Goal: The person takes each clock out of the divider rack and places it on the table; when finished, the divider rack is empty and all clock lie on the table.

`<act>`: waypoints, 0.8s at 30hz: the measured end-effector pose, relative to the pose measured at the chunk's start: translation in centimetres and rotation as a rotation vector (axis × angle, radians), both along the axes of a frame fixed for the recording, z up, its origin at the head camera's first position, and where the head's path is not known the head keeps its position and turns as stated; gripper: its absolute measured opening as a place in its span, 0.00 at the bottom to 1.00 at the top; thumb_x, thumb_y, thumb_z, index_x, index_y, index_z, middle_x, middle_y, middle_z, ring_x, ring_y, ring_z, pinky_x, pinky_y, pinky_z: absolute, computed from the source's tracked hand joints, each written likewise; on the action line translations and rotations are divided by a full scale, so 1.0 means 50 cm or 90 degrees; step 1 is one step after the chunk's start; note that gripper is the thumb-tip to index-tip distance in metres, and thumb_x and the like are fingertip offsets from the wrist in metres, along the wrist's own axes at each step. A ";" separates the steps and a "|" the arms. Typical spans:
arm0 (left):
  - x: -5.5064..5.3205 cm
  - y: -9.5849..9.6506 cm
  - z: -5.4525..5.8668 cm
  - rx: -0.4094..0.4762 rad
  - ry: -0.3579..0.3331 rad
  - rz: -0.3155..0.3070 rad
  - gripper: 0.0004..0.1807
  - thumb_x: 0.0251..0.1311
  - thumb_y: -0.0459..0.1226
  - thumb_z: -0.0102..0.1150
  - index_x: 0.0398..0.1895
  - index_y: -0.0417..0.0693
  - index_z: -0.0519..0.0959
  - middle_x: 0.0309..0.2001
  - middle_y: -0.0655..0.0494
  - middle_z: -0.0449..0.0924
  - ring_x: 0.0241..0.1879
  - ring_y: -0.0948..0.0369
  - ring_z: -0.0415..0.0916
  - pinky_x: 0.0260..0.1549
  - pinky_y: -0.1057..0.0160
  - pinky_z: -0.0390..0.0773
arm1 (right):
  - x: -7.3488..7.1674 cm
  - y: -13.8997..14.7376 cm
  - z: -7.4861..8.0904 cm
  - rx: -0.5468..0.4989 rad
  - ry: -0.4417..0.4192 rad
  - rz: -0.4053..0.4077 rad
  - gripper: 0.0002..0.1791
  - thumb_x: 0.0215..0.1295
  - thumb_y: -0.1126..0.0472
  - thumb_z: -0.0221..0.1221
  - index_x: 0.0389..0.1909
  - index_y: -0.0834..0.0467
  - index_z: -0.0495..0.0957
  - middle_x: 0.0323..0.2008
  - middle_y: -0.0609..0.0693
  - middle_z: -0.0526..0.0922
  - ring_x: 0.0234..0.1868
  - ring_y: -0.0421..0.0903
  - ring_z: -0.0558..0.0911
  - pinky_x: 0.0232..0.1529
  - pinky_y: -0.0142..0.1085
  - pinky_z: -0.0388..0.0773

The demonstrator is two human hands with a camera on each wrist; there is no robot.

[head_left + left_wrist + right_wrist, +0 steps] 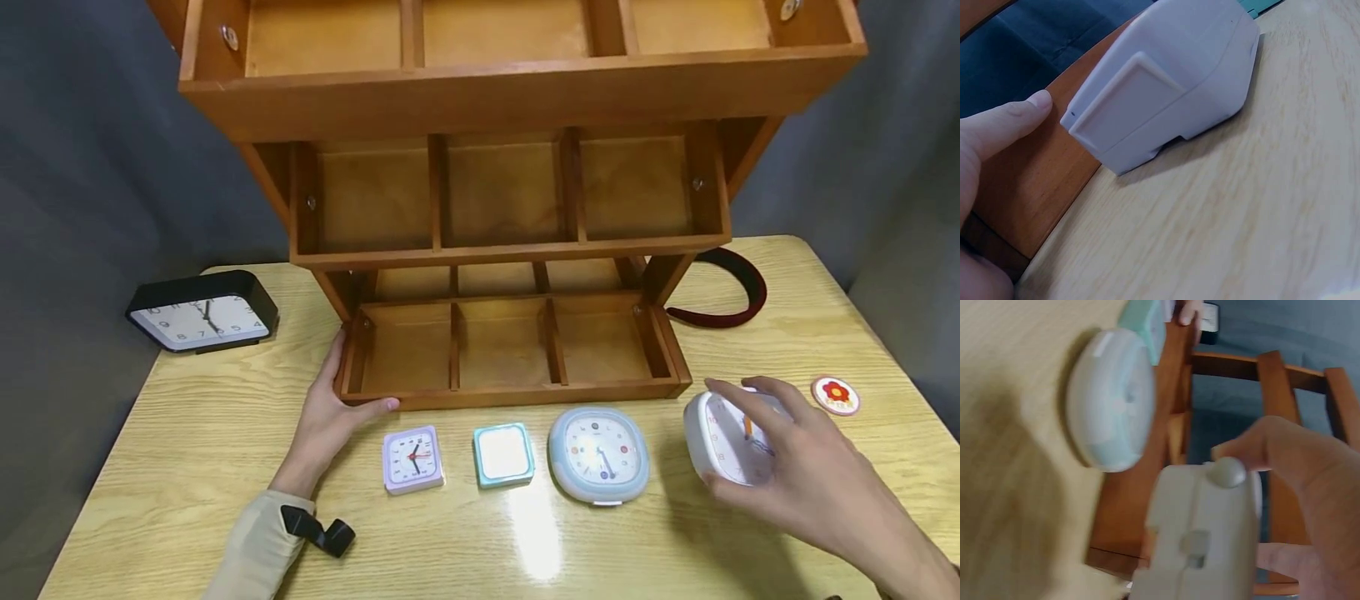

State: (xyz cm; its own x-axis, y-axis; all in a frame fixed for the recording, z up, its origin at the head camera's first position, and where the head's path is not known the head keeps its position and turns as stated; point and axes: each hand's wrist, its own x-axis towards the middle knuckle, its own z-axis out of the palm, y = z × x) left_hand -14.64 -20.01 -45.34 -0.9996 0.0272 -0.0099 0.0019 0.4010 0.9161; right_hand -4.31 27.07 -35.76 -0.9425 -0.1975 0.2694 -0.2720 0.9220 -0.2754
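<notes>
My right hand (pixel 802 450) grips a white alarm clock (pixel 723 442), fingers over its top edge and thumb at its lower edge; a shadow falls on the table below. In the right wrist view the white alarm clock (pixel 1204 531) shows a round knob and a small switch. My left hand (pixel 326 412) rests at the left front corner of the bottom drawer (pixel 517 394), thumb straight along the front and fingers along the side. Close to that thumb stands a lilac clock (pixel 412 460). A teal-framed square clock (pixel 504 455) and a pale blue rounded clock (pixel 598 456) lie to its right.
A wooden cabinet has three compartmented drawers pulled out in tiers; the upper drawer (pixel 517 96) and middle drawer (pixel 517 250) overhang the table. A black clock (pixel 202 311) stands left. On the right are a dark red headband (pixel 753 287) and a round flower badge (pixel 836 395).
</notes>
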 end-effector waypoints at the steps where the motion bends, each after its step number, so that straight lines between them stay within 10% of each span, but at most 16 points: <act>1: -0.001 0.000 0.001 0.001 0.001 -0.001 0.68 0.40 0.41 0.80 0.77 0.68 0.39 0.77 0.61 0.45 0.75 0.54 0.49 0.73 0.50 0.52 | -0.003 0.000 -0.010 0.001 -0.003 0.000 0.50 0.26 0.51 0.77 0.61 0.50 0.73 0.53 0.62 0.73 0.36 0.58 0.78 0.22 0.44 0.73; 24: -0.002 -0.001 -0.005 -0.004 0.007 -0.005 0.68 0.41 0.41 0.80 0.78 0.66 0.38 0.77 0.58 0.45 0.75 0.52 0.49 0.73 0.49 0.53 | -0.027 0.000 -0.104 0.023 -0.118 -0.013 0.47 0.36 0.48 0.74 0.63 0.53 0.70 0.57 0.68 0.71 0.39 0.66 0.79 0.27 0.52 0.77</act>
State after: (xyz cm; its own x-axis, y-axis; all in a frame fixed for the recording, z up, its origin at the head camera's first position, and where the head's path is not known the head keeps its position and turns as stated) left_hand -14.74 -20.08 -45.58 -0.9994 0.0349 0.0002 0.0144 0.4070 0.9133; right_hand -5.66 27.08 -40.98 -0.9792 -0.1851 0.0836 -0.2014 0.9370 -0.2853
